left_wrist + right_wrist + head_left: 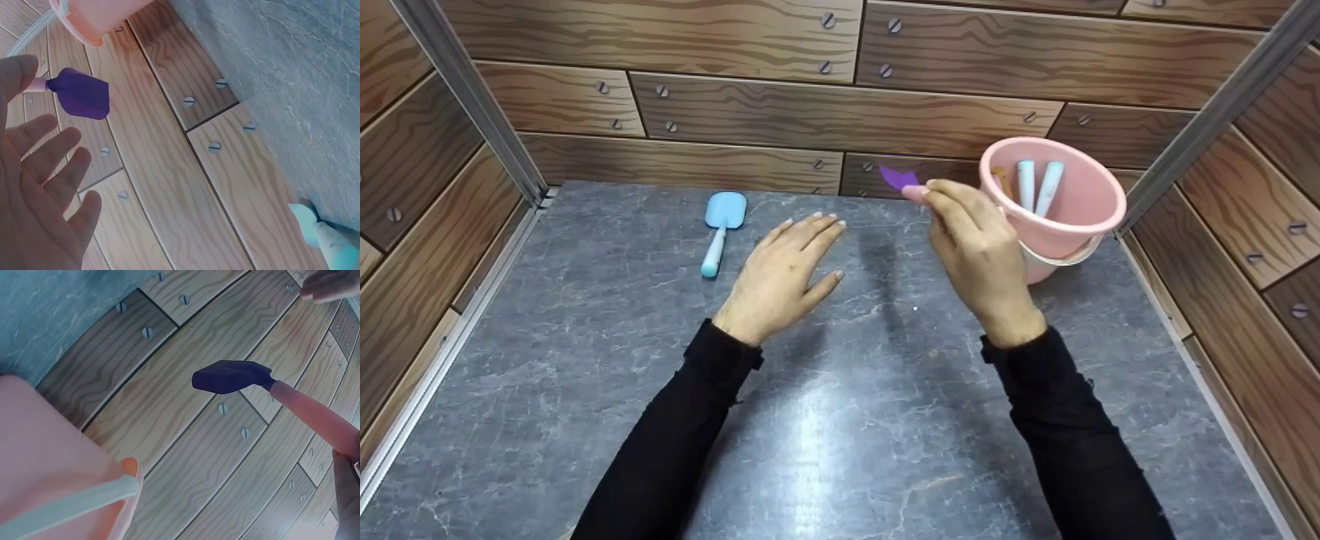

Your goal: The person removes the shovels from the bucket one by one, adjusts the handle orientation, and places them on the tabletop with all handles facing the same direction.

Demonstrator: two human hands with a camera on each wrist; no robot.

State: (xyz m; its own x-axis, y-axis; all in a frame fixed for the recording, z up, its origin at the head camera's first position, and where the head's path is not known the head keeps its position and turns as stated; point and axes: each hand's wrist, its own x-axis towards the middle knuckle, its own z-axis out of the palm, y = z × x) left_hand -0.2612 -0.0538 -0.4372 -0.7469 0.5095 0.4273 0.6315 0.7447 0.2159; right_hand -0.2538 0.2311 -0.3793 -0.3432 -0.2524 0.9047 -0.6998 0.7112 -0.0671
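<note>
My right hand (979, 247) grips the pink handle of a small toy shovel (315, 417), raised above the table just left of the pink bucket (1054, 244). Its purple blade (84, 94) points leftward in the head view. With fingers spread and nothing held, my left hand (780, 277) hovers over the table's middle. Beyond that hand's left side, a blue toy shovel (725, 210) lies flat, its light-blue handle toward me. Inside the bucket lean two light-blue handles (1048, 187) and a brownish-orange piece (1002, 180); their lower ends are hidden.
The bucket's white carrying handle (1065, 261) hangs down its front. A grey marbled tabletop (585, 390) lies between wood-patterned walls (735, 105) at the back and both sides. Metal rails (442, 352) run along the table's sides.
</note>
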